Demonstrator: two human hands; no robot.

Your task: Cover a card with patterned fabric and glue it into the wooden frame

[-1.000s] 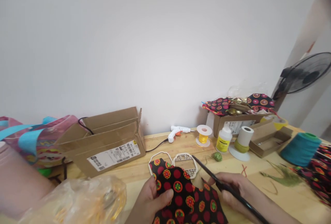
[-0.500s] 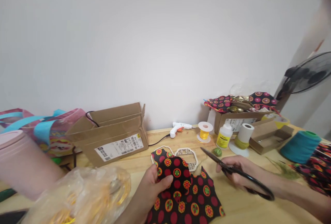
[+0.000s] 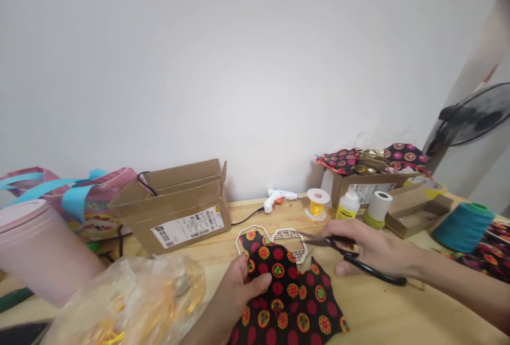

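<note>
My left hand [image 3: 243,286] pinches a dark fabric piece [image 3: 303,308] with red dots and orange and green flowers, thumb on top. The cloth has a cut notch along its upper edge. In my right hand [image 3: 370,247] is a pair of black-handled scissors [image 3: 358,262], its blades pointing left above the fabric's upper edge. Behind the cloth lies a pale lattice frame [image 3: 290,239]. A second outlined frame [image 3: 239,239] is partly covered by the fabric.
At the back stand a cardboard box [image 3: 171,217], a white glue gun [image 3: 274,198], a yellow thread spool [image 3: 317,204] and a glue bottle [image 3: 348,206]. A teal thread cone [image 3: 462,228] is at right. A plastic bag [image 3: 131,297] and pink cup [image 3: 43,249] are at left.
My right hand has brought the scissors left and turned the blades toward the fabric. The left hand still grips the cloth. The view has shifted slightly.
</note>
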